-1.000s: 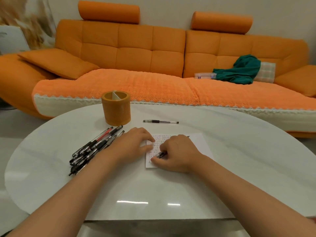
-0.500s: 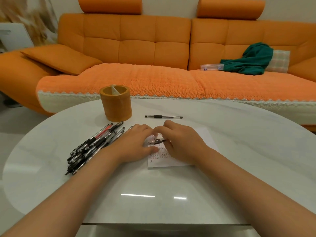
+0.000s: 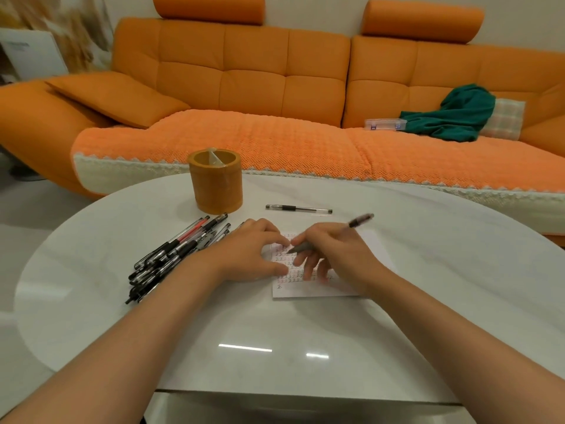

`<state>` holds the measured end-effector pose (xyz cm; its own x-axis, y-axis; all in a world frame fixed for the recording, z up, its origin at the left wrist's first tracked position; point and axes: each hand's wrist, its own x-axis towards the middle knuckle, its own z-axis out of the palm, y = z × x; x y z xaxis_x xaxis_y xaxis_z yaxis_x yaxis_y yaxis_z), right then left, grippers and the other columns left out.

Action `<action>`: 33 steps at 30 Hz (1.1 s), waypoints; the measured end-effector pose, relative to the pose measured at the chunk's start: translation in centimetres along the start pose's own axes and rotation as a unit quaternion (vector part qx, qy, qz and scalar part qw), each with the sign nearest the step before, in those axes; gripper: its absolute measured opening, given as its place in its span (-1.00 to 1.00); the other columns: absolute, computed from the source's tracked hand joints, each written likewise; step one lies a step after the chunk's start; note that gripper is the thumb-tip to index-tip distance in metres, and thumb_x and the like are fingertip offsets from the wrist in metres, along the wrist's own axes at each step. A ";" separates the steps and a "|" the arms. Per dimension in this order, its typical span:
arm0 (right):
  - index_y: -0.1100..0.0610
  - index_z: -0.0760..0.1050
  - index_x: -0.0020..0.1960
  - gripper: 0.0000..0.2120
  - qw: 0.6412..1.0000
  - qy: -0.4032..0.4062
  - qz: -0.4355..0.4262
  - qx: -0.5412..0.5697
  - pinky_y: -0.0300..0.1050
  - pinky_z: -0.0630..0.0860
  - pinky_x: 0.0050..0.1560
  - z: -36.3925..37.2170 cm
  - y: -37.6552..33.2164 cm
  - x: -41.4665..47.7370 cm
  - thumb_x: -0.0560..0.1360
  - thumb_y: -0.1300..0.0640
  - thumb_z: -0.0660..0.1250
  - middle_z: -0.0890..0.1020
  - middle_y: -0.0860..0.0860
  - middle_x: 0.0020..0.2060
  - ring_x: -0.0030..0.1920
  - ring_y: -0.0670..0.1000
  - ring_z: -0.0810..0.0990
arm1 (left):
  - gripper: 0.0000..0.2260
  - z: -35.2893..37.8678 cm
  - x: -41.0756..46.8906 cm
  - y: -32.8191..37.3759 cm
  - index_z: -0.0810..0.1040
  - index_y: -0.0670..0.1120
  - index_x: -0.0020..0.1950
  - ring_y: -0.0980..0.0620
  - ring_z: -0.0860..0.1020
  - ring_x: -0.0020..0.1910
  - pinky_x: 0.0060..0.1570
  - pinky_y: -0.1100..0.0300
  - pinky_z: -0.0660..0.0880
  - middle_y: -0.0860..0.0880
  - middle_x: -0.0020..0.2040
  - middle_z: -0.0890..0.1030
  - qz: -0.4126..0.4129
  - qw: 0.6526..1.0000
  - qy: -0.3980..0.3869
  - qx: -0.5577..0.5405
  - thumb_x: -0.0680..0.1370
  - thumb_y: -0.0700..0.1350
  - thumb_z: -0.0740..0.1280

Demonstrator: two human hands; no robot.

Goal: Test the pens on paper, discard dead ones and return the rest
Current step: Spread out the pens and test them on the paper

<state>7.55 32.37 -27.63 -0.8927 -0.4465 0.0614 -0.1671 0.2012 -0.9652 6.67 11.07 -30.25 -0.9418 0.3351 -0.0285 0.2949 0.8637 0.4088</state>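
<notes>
Head view: right hand pinches a pen tip-down at the paper, left hand pressing it with relaxed fingers; easing that pressure risks the sheet sliding.

Left hand rests flat; right hand pinches a pen.

L hand bare | R hand bare | forearms bare

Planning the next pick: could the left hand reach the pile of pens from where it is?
Probably yes. The left hand holds nothing and rests on the paper. The pile of pens lies right beside it, with nothing between.
</notes>
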 end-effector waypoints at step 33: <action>0.27 0.43 -0.29 -0.80 0.987 -0.050 -0.013 -0.152 -0.17 0.41 -0.41 2.4 2.2 -0.7 0.39 0.24 0.42 0.52 0.04 -0.47 -0.46 -0.04 0.47 | -0.33 -0.5 -0.4 -0.1 0.32 0.22 0.50 0.09 0.15 0.46 0.45 0.00 0.24 0.13 0.45 0.24 -0.008 0.999 -0.039 -0.010 0.44 0.28 0.45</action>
<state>8.82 31.08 -30.42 -0.8435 -0.5352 0.0449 -0.3204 0.4343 -0.8419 6.94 10.62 -29.83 -0.9303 0.3512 -0.1059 0.2768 0.8616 0.4254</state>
